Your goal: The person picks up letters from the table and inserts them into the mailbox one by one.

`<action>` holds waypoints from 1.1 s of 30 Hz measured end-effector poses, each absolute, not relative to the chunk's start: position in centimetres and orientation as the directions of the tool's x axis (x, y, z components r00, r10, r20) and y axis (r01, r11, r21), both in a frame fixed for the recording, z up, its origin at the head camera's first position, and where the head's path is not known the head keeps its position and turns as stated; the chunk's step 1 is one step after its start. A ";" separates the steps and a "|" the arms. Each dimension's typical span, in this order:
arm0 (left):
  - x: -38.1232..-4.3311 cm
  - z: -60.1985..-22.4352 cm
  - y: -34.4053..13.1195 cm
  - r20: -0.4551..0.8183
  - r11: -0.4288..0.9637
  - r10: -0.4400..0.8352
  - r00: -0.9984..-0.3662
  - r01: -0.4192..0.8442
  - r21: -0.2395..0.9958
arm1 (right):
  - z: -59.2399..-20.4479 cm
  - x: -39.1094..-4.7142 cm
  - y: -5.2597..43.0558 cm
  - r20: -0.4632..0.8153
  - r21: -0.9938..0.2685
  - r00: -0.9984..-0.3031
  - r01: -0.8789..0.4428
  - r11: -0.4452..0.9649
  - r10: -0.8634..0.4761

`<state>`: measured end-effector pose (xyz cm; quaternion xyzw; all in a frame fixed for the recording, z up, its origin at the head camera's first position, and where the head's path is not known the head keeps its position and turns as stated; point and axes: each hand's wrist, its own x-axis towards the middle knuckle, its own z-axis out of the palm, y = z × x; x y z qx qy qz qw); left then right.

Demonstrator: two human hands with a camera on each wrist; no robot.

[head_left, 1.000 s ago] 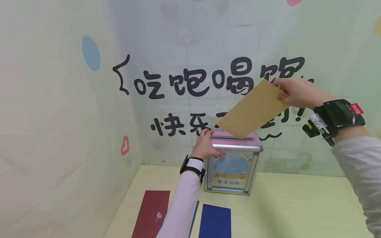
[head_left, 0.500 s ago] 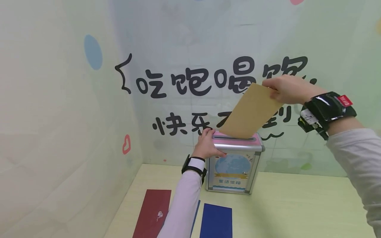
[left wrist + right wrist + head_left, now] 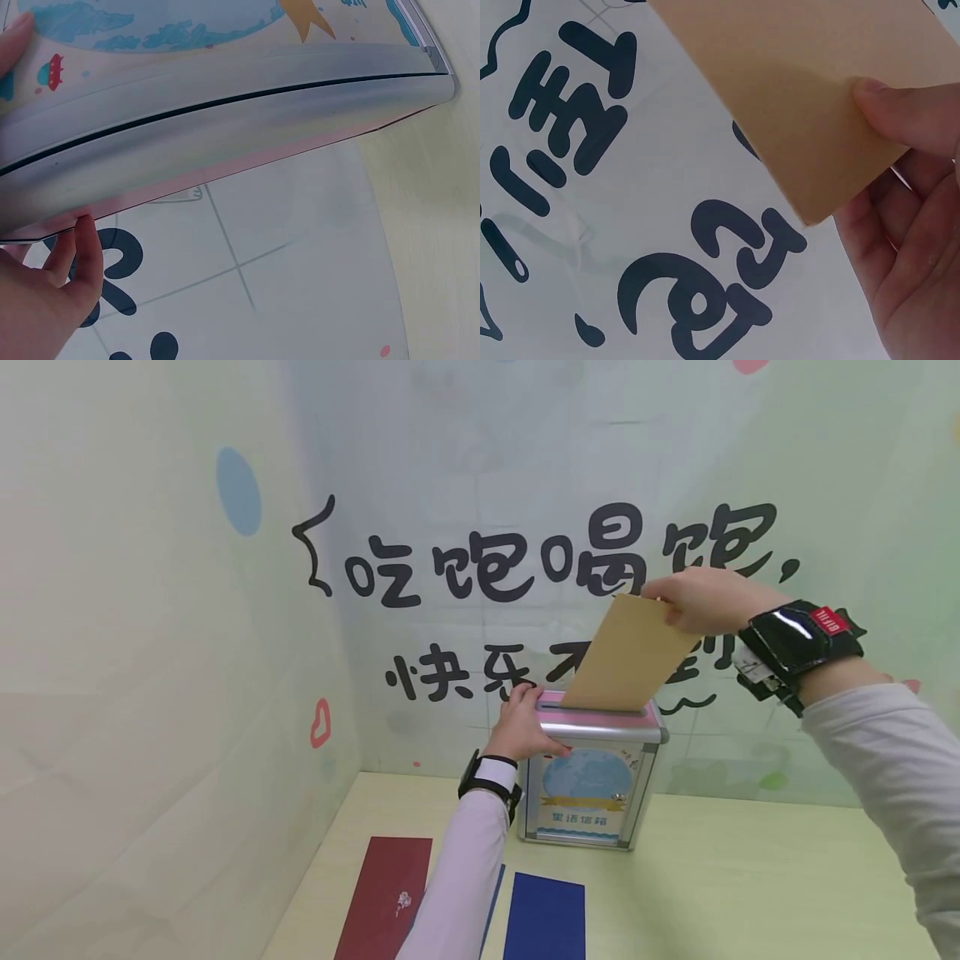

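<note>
A brown kraft envelope (image 3: 626,656) is pinched at its upper edge by my right hand (image 3: 697,597). It leans, its lower edge in the slot of a letter box (image 3: 588,785) with a pink top and silver frame. In the right wrist view the thumb (image 3: 904,112) presses flat on the envelope's face, fingers behind it. My left hand (image 3: 517,731) grips the box's upper left corner, thumb in front and fingers over the top. From the left wrist, those fingers (image 3: 88,255) show at the pink lid's edge, above the silver rim (image 3: 225,127).
On the pale table (image 3: 750,877) lie a dark red envelope-like card (image 3: 382,893) and a blue one (image 3: 546,914). Another blue edge (image 3: 491,902) shows beside my left sleeve. Behind the box stands a printed wall (image 3: 450,460), with a side wall (image 3: 150,693) at left.
My right hand has moved left and, lately, down, bringing the envelope steeper and its lower edge into the slot. The left hand keeps its grip on the box.
</note>
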<state>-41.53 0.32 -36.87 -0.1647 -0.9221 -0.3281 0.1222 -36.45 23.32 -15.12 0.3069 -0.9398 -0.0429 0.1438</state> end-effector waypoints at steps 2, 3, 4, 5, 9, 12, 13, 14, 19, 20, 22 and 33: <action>-41.5 -36.9 0.3 0.335 0.728 0.224 -0.915 0.386 0.567 | -15.4 -36.7 23.0 0.239 0.182 -0.766 -0.569 0.802 -0.597; -41.5 -36.9 0.3 0.335 0.729 0.224 -0.915 0.386 0.566 | -15.5 -36.8 22.8 0.235 0.190 -0.766 -0.568 0.801 -0.599; -41.5 -36.8 0.3 0.336 0.728 0.225 -0.915 0.387 0.566 | -15.6 -37.0 22.7 0.229 0.194 -0.767 -0.568 0.800 -0.600; -41.5 -36.8 0.3 0.338 0.727 0.225 -0.914 0.388 0.566 | -15.7 -37.1 22.5 0.225 0.199 -0.763 -0.572 0.796 -0.605; -41.4 -36.7 0.2 0.341 0.726 0.224 -0.913 0.390 0.567 | -16.2 -37.2 21.8 0.210 0.198 -0.756 -0.589 0.784 -0.621; -41.4 -36.6 0.3 0.341 0.727 0.221 -0.914 0.387 0.567 | -16.6 -37.4 21.3 0.201 0.202 -0.752 -0.595 0.778 -0.628; -41.4 -36.6 0.3 0.341 0.726 0.221 -0.914 0.387 0.568 | -16.9 -37.5 21.1 0.207 0.212 -0.749 -0.594 0.776 -0.630; -41.4 -36.6 0.3 0.341 0.726 0.221 -0.914 0.387 0.568 | -17.1 -37.7 21.0 0.208 0.222 -0.747 -0.593 0.774 -0.632; -41.3 -36.6 0.4 0.345 0.722 0.222 -0.912 0.392 0.570 | -18.7 -38.6 20.4 0.204 0.265 -0.736 -0.593 0.761 -0.645; -41.3 -36.6 0.4 0.346 0.722 0.223 -0.911 0.393 0.570 | -19.1 -38.8 20.3 0.196 0.268 -0.735 -0.596 0.757 -0.649; -41.3 -36.7 0.3 0.344 0.719 0.221 -0.913 0.391 0.574 | -19.7 -39.0 20.0 0.187 0.261 -0.743 -0.594 0.761 -0.643; -41.6 -36.8 0.4 0.321 0.727 0.212 -0.923 0.369 0.580 | -22.0 -39.8 18.5 0.113 0.251 -0.778 -0.580 0.775 -0.618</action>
